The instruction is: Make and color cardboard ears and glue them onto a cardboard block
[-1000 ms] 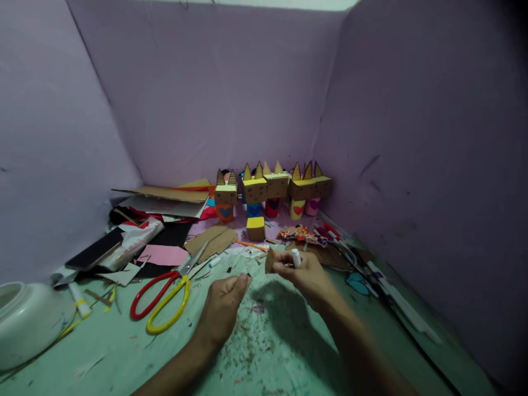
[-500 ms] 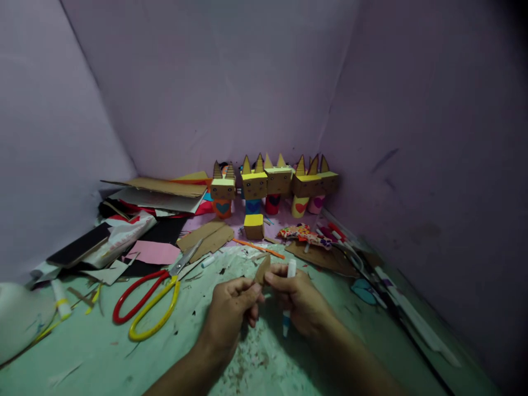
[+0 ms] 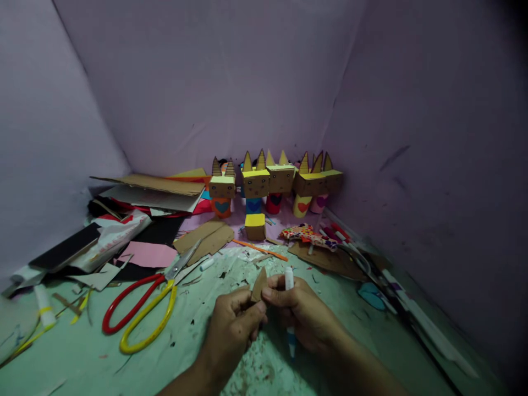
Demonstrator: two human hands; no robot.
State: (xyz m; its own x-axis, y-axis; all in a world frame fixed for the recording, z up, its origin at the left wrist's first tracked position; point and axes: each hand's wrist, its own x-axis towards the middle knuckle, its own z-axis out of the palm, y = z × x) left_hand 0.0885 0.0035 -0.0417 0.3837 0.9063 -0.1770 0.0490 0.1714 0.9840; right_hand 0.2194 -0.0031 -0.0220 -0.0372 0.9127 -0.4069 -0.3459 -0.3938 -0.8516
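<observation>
A small pointed piece of cardboard (image 3: 259,284) stands upright between my hands, just above the table. My left hand (image 3: 236,324) pinches its lower part between thumb and fingers. With thumb and fingertips, my right hand (image 3: 303,308) touches the right edge of the piece. The same hand also holds a white marker (image 3: 289,279), its tip down and a blue band near the lower end. Beyond the hands sits a small cardboard box with a yellow top (image 3: 255,227).
Behind stand several box-headed figures (image 3: 256,184) with pointed ears. Large scissors (image 3: 154,308) with red and yellow handles lie at left, near a marker cap (image 3: 207,264) and stacked cardboard (image 3: 165,185). Patterned fabric (image 3: 305,235) and a black cable (image 3: 416,335) are at right.
Both hands have come slightly lower and nearer with the cardboard piece, which now stands more upright. The camera view has shifted a little; the marker stays in my right hand.
</observation>
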